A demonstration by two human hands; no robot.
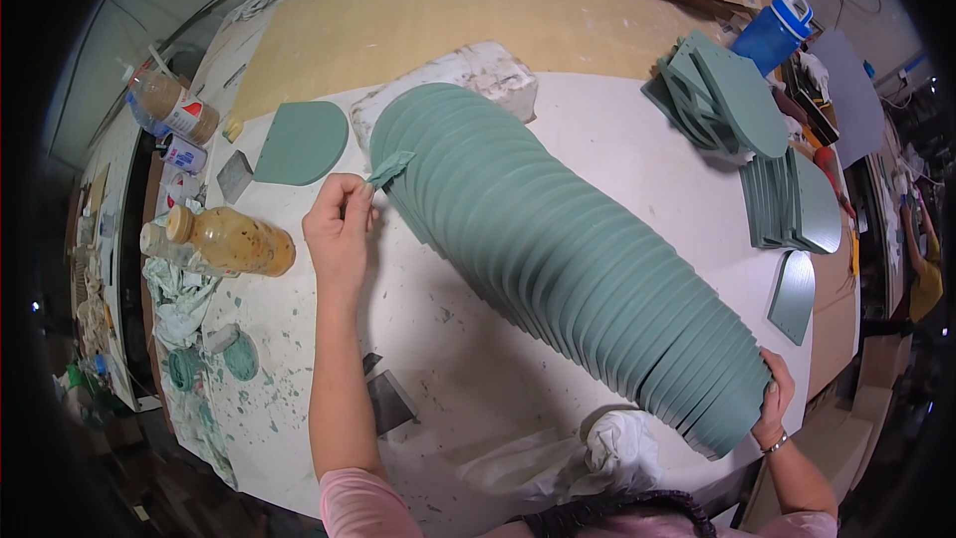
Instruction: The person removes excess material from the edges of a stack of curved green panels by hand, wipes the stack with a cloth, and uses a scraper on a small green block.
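Head view: a long row of green panels (pixel 558 229) slants across the white counter (pixel 617 130), its far end by a pale block (pixel 510 82).
Left hand (pixel 342 224): pinches a green rag (pixel 391 168) at the row's far left side.
Right hand (pixel 775 399): fingers touch the near end panel; whether clenched or merely bracing, I cannot tell.
Rag work: probably wiping panel edges, near end steadied.
Rag's next move: seems to call for light strokes, no toppling.
Counter room: bare strip between row and stacked panels (pixel 732 100); near end lies close to the counter's edge.
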